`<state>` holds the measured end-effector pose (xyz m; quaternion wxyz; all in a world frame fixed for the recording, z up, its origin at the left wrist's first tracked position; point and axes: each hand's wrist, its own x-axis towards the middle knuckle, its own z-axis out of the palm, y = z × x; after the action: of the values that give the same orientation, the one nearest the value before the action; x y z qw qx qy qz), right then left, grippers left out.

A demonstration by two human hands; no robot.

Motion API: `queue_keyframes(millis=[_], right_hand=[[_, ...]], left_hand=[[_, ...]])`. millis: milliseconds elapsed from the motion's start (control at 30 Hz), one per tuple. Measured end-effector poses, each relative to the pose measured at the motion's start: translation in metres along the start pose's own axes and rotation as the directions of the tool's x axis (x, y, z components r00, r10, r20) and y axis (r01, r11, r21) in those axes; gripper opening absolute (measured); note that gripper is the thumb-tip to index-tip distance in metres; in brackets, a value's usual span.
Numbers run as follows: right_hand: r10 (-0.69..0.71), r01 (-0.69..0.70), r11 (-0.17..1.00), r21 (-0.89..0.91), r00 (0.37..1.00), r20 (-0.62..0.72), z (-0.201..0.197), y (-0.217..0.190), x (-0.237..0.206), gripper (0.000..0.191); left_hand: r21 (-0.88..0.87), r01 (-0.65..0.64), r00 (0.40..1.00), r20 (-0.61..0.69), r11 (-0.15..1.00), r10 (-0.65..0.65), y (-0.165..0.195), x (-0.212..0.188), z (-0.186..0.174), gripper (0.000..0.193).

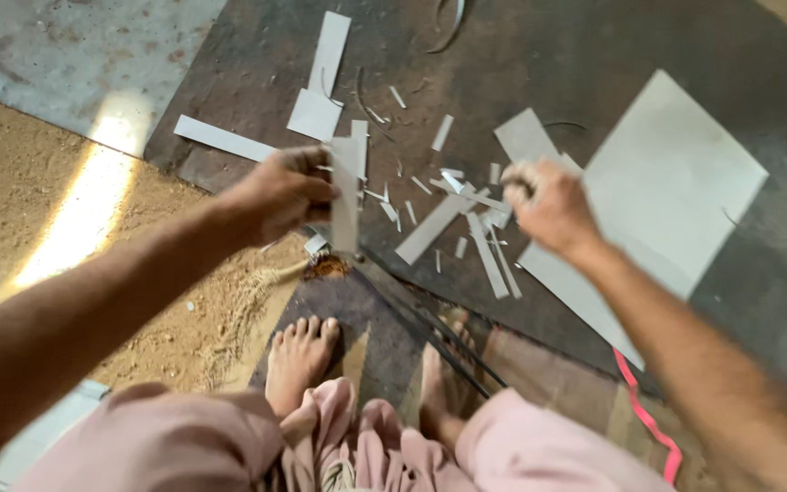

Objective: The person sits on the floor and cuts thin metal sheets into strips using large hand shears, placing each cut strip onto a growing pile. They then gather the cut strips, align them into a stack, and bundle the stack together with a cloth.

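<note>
Left hand pinches pale flat strip at top edge; likely light, stiff, sharp-edged. Right hand fisted, contents unclear. Large sheet at 3 o'clock.

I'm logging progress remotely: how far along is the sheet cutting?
Done: many cut strips and small offcuts lie scattered on the dark floor sheet. In hand: the left hand holds a pale strip; the right hand is fisted, its contents blurred. Left: one large grey sheet looks uncut.

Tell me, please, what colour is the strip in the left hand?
Pale grey strip, head view.
</note>
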<state>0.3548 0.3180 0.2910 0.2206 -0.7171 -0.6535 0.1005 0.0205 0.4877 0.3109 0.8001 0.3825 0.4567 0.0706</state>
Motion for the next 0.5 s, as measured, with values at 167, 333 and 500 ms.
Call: queue_keyframes(millis=[167, 333, 500], right_hand=[[-0.123, 0.095, 0.986, 0.137, 0.97, 0.208, 0.122, 0.017, 0.006, 0.02], [-0.09, 0.034, 0.989, 0.146, 0.914, 0.397, 0.163, 0.038, -0.027, 0.023], [0.24, -0.152, 0.97, -0.19, 0.455, 0.857, 0.143, 0.047, -0.172, 0.023]], left_hand=[[-0.074, -0.009, 1.0, -0.002, 0.997, 0.009, -0.031, 0.044, -0.012, 0.049], [-0.112, -0.071, 0.996, 0.052, 0.991, 0.077, -0.055, 0.063, -0.046, 0.044], [-0.074, -0.011, 0.989, -0.147, 0.997, 0.0, -0.083, 0.079, -0.094, 0.031]])
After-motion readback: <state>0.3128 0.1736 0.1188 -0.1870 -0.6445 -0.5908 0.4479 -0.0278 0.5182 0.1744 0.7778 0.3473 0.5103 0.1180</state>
